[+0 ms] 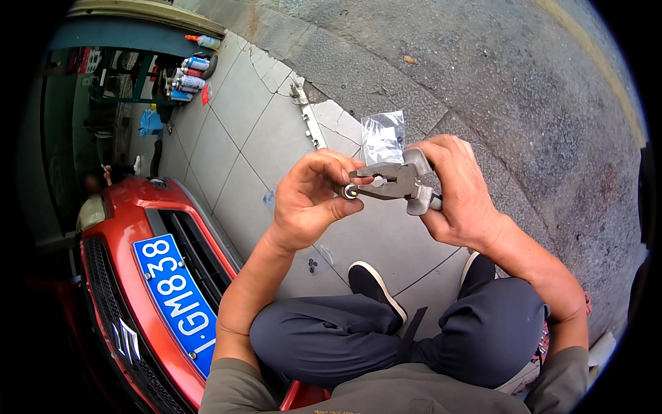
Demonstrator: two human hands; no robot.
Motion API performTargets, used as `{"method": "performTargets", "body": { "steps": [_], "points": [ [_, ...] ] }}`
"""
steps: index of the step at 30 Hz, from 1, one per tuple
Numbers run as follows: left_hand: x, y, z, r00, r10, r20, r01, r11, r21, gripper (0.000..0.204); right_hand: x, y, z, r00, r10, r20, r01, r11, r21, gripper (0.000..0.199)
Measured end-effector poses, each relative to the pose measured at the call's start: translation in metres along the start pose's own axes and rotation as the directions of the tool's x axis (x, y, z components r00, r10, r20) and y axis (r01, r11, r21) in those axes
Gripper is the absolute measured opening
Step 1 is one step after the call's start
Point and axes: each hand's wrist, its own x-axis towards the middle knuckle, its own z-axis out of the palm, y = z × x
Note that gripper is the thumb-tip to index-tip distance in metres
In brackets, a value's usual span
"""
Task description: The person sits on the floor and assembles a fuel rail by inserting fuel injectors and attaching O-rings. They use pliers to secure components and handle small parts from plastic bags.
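Observation:
My left hand (300,200) pinches a small cylindrical metal part (350,191) between thumb and fingers, its round end turned up; most of its body is hidden in the grip. Wrapped round the handles of a pair of pliers (396,181) is my right hand (460,190). The plier jaws point left and stand apart, right beside the part and my left fingertips. Whether the lower jaw touches the part I cannot tell. Just beyond the pliers lies a clear plastic bag (383,134), and a long metal rail with brackets (309,121) rests on the tiles.
Several small black rings (312,265) lie on the tiles near my shoe (372,286). A red car front (138,228) with a blue plate stands close at the left. Spray cans (189,81) line the far left edge, and another person (93,203) is beyond the car.

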Motion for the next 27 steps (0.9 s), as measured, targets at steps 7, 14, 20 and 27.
{"method": "performTargets", "body": {
  "steps": [7,14,20,27],
  "points": [
    [-0.004,0.005,0.003,0.987,-0.143,-0.067,0.141,0.989,-0.038,0.035,-0.007,0.002,0.000,0.938,0.289,0.190,-0.329,0.914,0.237,0.063],
    [-0.001,0.013,0.009,0.953,-0.268,-0.138,0.270,0.963,-0.008,0.040,-0.012,0.006,0.005,0.885,0.367,0.287,-0.437,0.867,0.238,0.059],
    [-0.001,0.016,0.010,0.936,-0.317,-0.151,0.315,0.948,-0.035,0.042,-0.009,0.003,0.004,0.864,0.351,0.361,-0.438,0.878,0.192,0.059],
    [0.002,0.019,0.011,0.933,-0.333,-0.134,0.340,0.940,0.038,0.047,-0.006,0.000,0.000,0.803,0.362,0.473,-0.463,0.879,0.114,0.057]
  ]
}}
